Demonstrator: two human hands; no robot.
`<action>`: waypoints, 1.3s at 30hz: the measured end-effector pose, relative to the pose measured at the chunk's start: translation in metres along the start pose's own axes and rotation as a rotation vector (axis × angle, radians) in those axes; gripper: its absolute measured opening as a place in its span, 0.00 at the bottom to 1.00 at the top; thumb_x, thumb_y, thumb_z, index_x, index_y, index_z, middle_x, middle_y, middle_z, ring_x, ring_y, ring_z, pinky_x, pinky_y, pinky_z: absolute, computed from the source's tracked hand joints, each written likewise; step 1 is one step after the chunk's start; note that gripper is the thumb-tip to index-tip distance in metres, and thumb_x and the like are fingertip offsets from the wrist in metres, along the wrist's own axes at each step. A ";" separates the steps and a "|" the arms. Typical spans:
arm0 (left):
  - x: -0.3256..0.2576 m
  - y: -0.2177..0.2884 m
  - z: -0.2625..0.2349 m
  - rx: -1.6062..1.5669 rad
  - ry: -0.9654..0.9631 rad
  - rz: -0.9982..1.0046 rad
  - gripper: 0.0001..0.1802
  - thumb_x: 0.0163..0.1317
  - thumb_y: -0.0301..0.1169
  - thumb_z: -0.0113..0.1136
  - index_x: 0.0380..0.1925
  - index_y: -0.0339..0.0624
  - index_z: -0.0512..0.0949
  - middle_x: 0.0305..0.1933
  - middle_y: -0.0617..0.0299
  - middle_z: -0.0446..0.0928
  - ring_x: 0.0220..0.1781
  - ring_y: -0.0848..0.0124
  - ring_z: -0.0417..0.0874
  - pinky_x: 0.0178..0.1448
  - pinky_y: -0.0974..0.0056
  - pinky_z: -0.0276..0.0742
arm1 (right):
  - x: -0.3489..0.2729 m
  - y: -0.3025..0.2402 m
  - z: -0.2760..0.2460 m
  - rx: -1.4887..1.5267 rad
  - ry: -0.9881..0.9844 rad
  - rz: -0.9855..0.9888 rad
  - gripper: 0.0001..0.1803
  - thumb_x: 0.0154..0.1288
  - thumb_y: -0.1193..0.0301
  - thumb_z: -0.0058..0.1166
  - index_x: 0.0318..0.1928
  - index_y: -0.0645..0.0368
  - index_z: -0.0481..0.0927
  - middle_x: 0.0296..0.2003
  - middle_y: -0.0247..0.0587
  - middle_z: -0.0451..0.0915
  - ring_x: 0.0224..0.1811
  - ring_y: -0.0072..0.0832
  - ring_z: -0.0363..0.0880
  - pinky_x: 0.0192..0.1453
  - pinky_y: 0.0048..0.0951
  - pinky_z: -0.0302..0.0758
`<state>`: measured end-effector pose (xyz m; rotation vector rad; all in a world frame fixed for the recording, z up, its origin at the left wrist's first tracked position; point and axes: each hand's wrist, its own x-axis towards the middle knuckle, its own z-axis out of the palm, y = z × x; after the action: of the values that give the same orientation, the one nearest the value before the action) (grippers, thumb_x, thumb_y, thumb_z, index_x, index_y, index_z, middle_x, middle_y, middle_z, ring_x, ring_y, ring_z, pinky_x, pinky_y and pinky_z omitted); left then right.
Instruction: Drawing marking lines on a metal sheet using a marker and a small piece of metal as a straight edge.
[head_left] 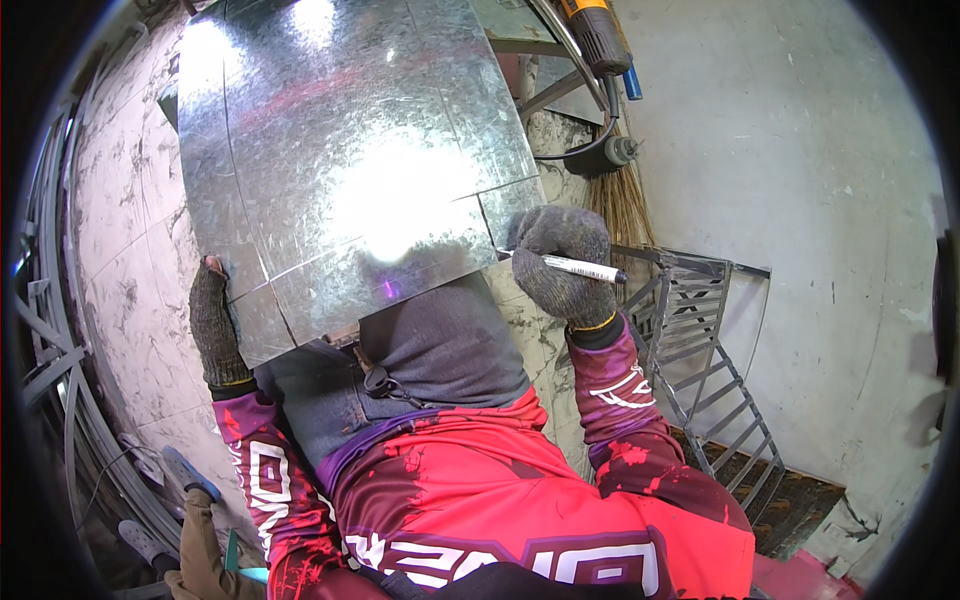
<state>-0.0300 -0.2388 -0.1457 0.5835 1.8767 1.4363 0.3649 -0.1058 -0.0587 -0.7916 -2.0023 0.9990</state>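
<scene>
A shiny galvanized metal sheet lies in front of me, its near edge just over my lap. Dark straight lines run across it near its sides and near edge, and a bright glare hides part of its middle. My left hand, in a grey knit glove, grips the sheet's left edge near the close corner; a bare fingertip shows, the other fingers are hidden. At the right near corner, my gloved right hand is closed around a white marker pen. The pen's tip points left, close to the sheet's edge and a drawn line.
At the upper right are an orange and grey power tool with a cord and a straw broom. A metal lattice frame leans by the right wall. Long metal bars lie left, near another person's leg.
</scene>
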 end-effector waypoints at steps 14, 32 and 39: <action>0.009 -0.019 -0.011 0.038 -0.044 0.007 0.21 0.75 0.37 0.51 0.60 0.35 0.75 0.57 0.57 0.79 0.58 0.73 0.79 0.64 0.66 0.73 | -0.006 0.004 0.006 0.088 0.108 0.015 0.10 0.53 0.82 0.65 0.33 0.63 0.77 0.28 0.43 0.79 0.30 0.35 0.81 0.35 0.35 0.78; 0.008 -0.011 -0.009 -0.035 -0.040 -0.088 0.21 0.74 0.38 0.53 0.58 0.34 0.76 0.55 0.59 0.80 0.56 0.74 0.79 0.63 0.66 0.73 | -0.011 0.006 0.002 0.086 -0.009 0.043 0.09 0.53 0.85 0.63 0.32 0.64 0.76 0.27 0.43 0.77 0.30 0.34 0.78 0.37 0.37 0.78; 0.015 -0.028 -0.015 -0.033 -0.033 -0.018 0.21 0.74 0.38 0.53 0.59 0.35 0.76 0.57 0.58 0.80 0.58 0.74 0.79 0.65 0.67 0.72 | -0.026 0.020 0.005 0.056 0.068 0.034 0.10 0.52 0.85 0.64 0.33 0.64 0.77 0.28 0.42 0.78 0.30 0.34 0.78 0.38 0.37 0.78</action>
<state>-0.0494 -0.2458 -0.1738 0.5703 1.8248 1.4351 0.3784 -0.1175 -0.0861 -0.8206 -1.9004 1.0295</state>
